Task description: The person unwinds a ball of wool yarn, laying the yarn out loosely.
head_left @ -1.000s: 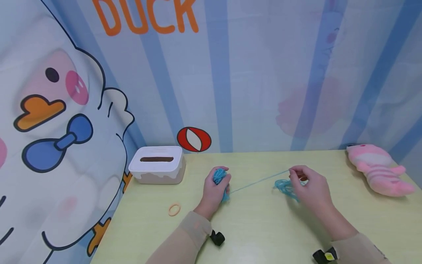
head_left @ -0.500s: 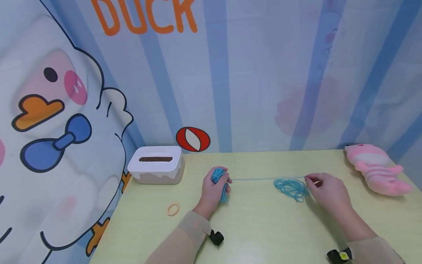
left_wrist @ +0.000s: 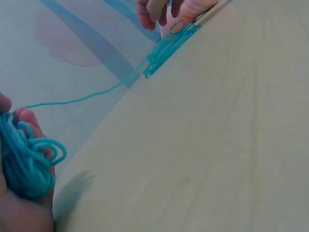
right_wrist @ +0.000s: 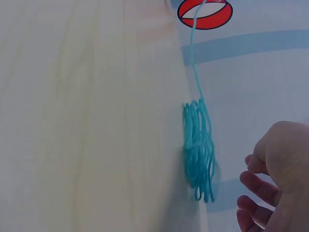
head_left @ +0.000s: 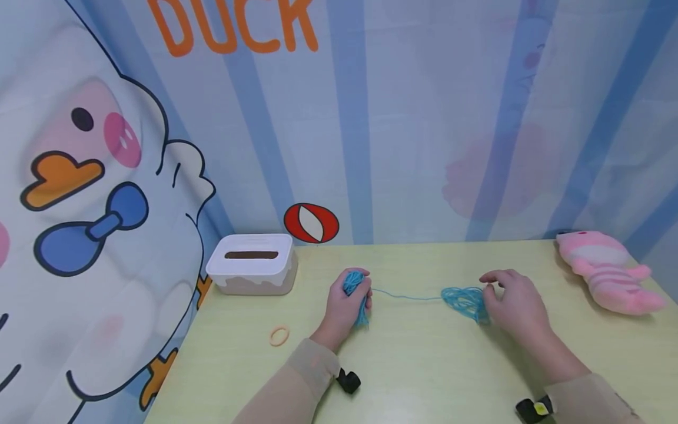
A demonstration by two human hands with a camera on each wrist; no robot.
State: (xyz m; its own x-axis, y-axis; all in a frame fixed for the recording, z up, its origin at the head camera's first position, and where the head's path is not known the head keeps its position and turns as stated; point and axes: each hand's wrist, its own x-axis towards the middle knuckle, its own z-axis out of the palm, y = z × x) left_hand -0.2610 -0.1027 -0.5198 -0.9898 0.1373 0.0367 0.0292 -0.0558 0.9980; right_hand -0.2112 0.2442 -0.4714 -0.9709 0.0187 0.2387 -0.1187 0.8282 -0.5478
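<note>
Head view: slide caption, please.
Left hand grips a blue yarn bundle; a strand runs to a looped pile by the right hand.

The word DUCK (head_left: 226, 26) can be read in big, fat, orange capital letters. It is on the light blue cloth (head_left: 408, 118) with darker blue stripes, behind the surface (head_left: 418, 365). The word is high up, left of the middle, and the head view's top edge cuts the letters off.
</note>
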